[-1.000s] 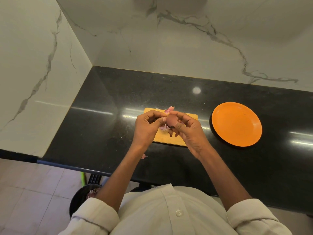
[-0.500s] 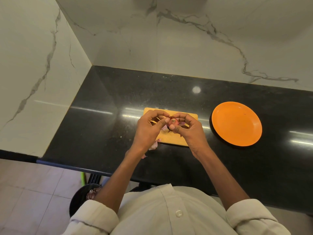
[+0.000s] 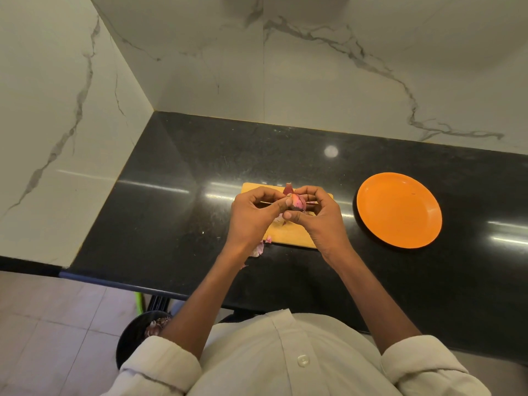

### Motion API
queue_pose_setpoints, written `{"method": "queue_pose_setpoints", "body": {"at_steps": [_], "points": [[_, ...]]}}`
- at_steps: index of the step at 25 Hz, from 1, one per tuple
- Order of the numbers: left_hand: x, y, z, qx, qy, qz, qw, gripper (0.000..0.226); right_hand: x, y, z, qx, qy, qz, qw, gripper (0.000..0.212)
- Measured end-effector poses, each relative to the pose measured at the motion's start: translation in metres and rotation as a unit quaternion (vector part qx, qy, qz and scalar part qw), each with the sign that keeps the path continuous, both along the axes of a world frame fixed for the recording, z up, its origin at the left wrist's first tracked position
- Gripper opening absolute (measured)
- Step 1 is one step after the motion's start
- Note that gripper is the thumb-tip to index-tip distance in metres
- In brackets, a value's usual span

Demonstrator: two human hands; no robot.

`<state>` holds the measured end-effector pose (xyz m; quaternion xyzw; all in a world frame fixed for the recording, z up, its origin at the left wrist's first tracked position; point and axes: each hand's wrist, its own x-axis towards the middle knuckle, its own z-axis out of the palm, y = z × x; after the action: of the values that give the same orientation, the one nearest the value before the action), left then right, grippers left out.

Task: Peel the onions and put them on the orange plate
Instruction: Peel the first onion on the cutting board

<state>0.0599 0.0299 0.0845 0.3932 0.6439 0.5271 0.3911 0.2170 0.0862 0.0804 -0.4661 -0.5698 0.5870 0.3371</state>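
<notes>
Onion first: a small red-purple onion (image 3: 297, 202), partly stripped and showing glossy pink flesh, sits between both hands above the yellow wooden cutting board (image 3: 291, 235). The right hand (image 3: 320, 217) has its grip closed around the bulb, fingers arched over the top and thumb underneath. The left hand (image 3: 254, 215) meets it from the opposite side, its grip narrowed to a pinch at the onion's near end, where a flap of papery dark-red skin (image 3: 288, 189) stands up just above the fingertips. Which way the bulb's long axis runs is hard to tell, since fingers cover most of it.

The relation that counts next is plate to grip. The round orange plate (image 3: 398, 210) lies on the black polished stone counter (image 3: 185, 195), to the right of the holding hand and well apart from the board, with nothing on it. The right hand is the nearer one, so it looks best placed to carry the onion across once the skin is off.

Below the left grip, loose pink skin scraps (image 3: 258, 248) lie at the board's near corner. On the floor beneath the left elbow stands a dark round bin (image 3: 134, 338) with what seem to be more peelings inside.
</notes>
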Motion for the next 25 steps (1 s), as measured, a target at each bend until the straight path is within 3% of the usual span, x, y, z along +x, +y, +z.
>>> {"method": "queue_pose_setpoints", "body": {"at_steps": [5, 9, 11, 14, 20, 25], "points": [[0.003, 0.005, 0.010, -0.041, -0.040, 0.006, 0.998, 0.008, -0.003, 0.002, -0.004, 0.056, -0.069, -0.011, 0.996, 0.060], [0.011, 0.011, 0.015, -0.043, -0.017, 0.036, 0.998, 0.003, -0.009, 0.000, -0.001, 0.083, -0.094, -0.023, 0.992, 0.060], [0.017, 0.012, 0.019, -0.042, 0.000, 0.061, 0.997, 0.013, -0.011, -0.001, 0.001, 0.097, -0.103, -0.026, 0.990, 0.057], [0.021, 0.013, 0.020, -0.041, 0.020, 0.068, 0.997, 0.032, -0.013, 0.000, 0.003, 0.126, -0.099, -0.034, 0.987, 0.050], [0.015, 0.011, 0.019, -0.013, 0.001, 0.039, 0.999, 0.010, -0.011, -0.001, 0.007, 0.106, -0.057, -0.035, 0.992, 0.055], [0.008, 0.008, 0.022, 0.002, 0.011, 0.027, 1.000, 0.012, -0.007, 0.003, 0.006, 0.128, -0.075, -0.026, 0.989, 0.056]]}}
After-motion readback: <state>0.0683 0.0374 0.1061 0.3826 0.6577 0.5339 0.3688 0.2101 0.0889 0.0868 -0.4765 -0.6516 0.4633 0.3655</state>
